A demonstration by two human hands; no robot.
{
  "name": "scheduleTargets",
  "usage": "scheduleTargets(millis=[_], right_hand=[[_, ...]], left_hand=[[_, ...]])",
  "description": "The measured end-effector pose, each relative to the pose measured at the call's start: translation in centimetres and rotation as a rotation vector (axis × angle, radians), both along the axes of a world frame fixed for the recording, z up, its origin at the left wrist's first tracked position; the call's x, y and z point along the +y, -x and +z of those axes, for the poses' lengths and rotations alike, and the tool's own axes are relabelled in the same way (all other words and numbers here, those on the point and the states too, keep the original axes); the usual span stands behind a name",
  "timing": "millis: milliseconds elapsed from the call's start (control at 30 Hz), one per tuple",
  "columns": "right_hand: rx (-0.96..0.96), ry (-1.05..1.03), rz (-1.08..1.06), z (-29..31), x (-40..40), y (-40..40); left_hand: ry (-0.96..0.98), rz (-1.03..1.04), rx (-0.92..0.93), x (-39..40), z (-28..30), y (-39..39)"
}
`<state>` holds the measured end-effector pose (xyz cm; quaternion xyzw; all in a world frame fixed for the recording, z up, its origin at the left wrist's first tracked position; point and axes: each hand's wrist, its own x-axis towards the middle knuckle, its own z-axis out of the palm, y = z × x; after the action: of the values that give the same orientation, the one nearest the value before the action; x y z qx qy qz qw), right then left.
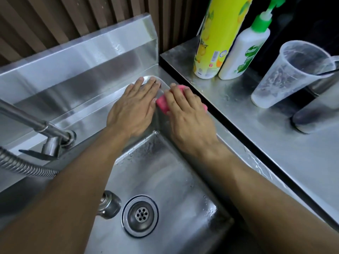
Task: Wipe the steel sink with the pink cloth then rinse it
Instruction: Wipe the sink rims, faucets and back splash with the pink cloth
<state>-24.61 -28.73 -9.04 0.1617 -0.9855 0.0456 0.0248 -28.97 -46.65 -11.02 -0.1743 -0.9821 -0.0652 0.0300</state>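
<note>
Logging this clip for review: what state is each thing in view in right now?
left hand: flat on the sink's far right corner, holding nothing.
right hand: pressing the pink cloth onto the sink rim.
steel sink: wet, droplets on the basin.
faucet: no water running.
drain: open, unplugged.
clear plastic cup: upright, tilted in view, residue inside.
pump bottle: upright.
yellow spray can: upright.

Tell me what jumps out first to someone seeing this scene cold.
Two bare hands at the far right corner of the steel sink: the right hand presses a bright pink cloth onto the rim, the left hand lies flat beside it. Next, the tall yellow spray can on the counter at right.
</note>
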Motion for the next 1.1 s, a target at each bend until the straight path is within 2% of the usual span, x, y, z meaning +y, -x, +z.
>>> scheduleTargets(millis=[233, 333, 500, 600, 733, 867, 1000, 1100], right_hand=[[-0.009, 0.137, -0.218, -0.4, 2.3, -7.9], [-0.022, 0.141, -0.259, 0.1, 1.7, -7.5], [-0.053, 0.087, -0.171, 0.2, -0.6, -2.1], [-0.051, 0.12, -0.166, 0.0, 1.0, -4.2], [-0.052, 0.043, -0.195, -0.3, 3.8, -9.3], [-0.066, 0.009, -0.198, 0.0, 2.7, -7.5], [-0.016, 0.099, -0.151, -0.2, 1.6, -4.8], [0.058, 0.121, -0.142, -1.2, 3.5, -7.5]], left_hand=[[0.019, -0.03, -0.006, -0.1, -0.3, 0.0], [0.04, -0.047, -0.01, 0.1, -0.2, 0.1], [0.08, -0.067, -0.014, 0.3, 0.2, 0.2], [0.07, -0.065, -0.033, 0.3, 0.2, 0.4], [0.051, -0.058, -0.032, 0.4, -0.1, 0.4], [0.026, -0.036, -0.044, 0.5, 0.0, 0.2], [-0.113, -0.109, -0.076, 2.0, 0.4, -0.2], [-0.094, -0.164, -0.037, 3.2, -0.3, -1.1]])
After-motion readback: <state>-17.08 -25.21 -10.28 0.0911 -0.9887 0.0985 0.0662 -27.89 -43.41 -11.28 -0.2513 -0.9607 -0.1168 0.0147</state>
